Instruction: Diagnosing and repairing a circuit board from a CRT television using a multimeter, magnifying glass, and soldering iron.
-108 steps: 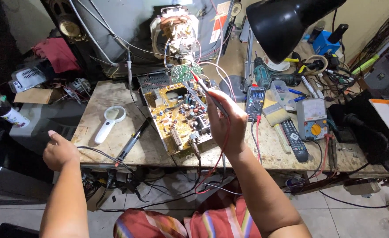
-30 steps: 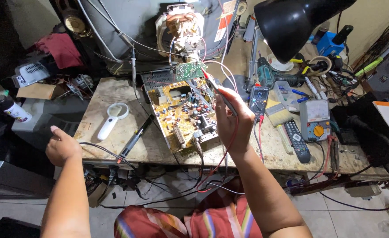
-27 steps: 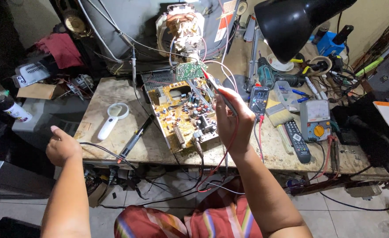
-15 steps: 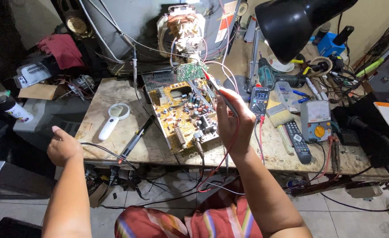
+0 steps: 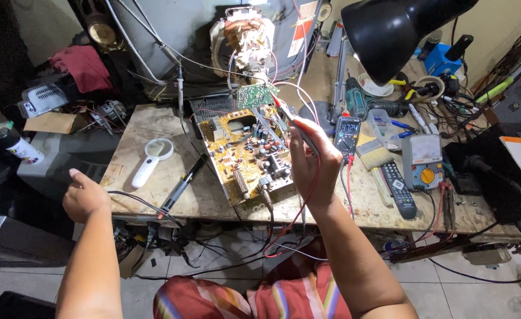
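Observation:
My right hand (image 5: 309, 159) is closed on two meter probes (image 5: 291, 119), red tip uppermost, held over the right side of a yellow circuit board (image 5: 245, 153) that lies tilted on the workbench (image 5: 154, 201). A small green board (image 5: 256, 94) stands at the yellow board's far edge. Red and black leads hang from my hand below the bench edge. My left hand (image 5: 85, 194) rests at the bench's left front corner, loosely curled, holding nothing, next to a black cable.
A digital multimeter (image 5: 346, 133) lies right of the board, then a brush (image 5: 374, 154), a remote control (image 5: 398, 190) and an analogue meter (image 5: 424, 162). A magnifying glass (image 5: 152, 158) and soldering iron (image 5: 182, 185) lie left. A black lamp shade (image 5: 393, 29) hangs above.
My right hand has kept the probes over the board, shifting only slightly. My left hand has stayed at the bench corner.

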